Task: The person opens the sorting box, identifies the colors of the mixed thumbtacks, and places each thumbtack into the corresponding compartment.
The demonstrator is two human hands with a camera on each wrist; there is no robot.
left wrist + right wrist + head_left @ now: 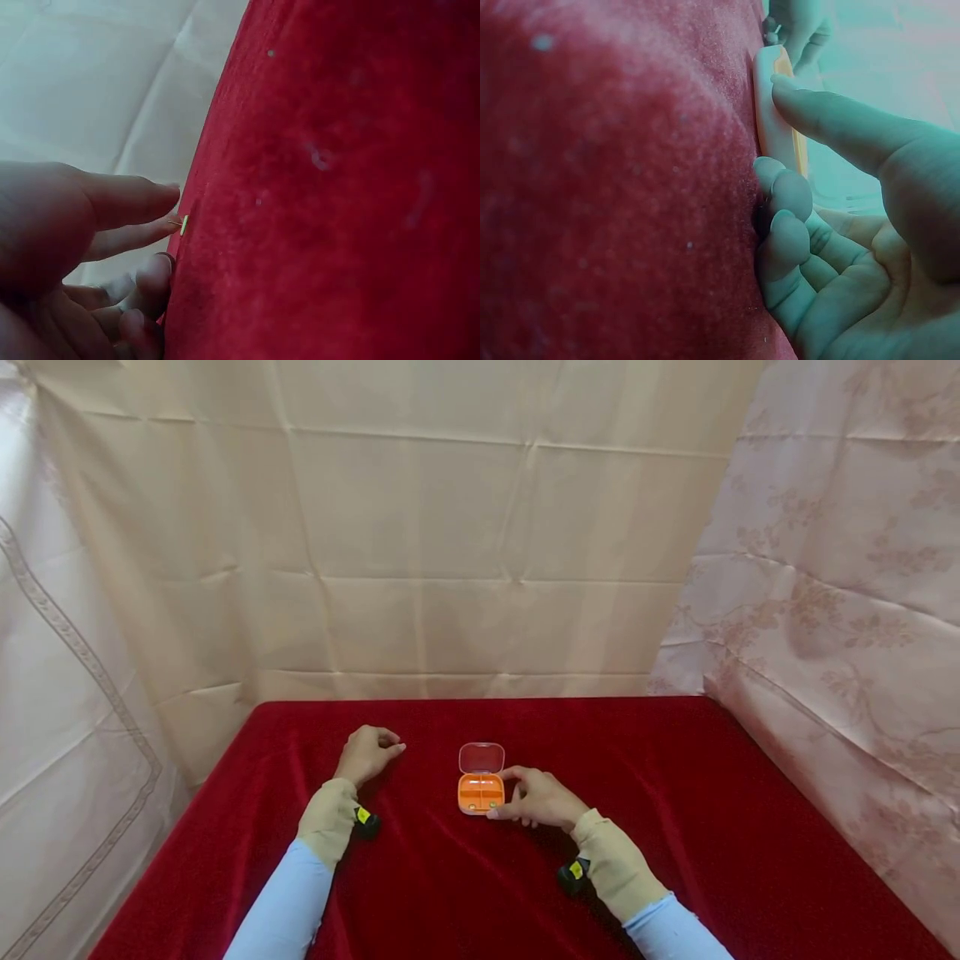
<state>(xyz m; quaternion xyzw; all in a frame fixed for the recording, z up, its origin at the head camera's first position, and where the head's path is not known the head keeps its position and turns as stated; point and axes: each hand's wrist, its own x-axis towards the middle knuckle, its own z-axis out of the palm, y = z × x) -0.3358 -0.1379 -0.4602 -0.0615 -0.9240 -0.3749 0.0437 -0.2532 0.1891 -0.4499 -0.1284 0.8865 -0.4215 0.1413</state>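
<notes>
An orange pill case point(481, 793) sits upright on the table, its clear lid point(482, 758) standing open at the back. Small shiny bits lie in its front compartments, too small to tell apart. My right hand point(543, 797) holds the case at its right side, thumb on the front edge, index finger at the back near the hinge. To the left, apart from the case, my left hand point(367, 753) is low over the cloth. At its thumb and fingertips is a tiny yellow-green stud earring point(184, 225) with a thin gold pin; the fingers seem to pinch it.
Dark red velvet cloth point(637, 777) covers the table. Beige curtain point(480, 527) hangs behind its far edge, and a flowered curtain point(847, 568) stands on the right. Each wrist carries a small black camera, the left one point(366, 821) on the inner side.
</notes>
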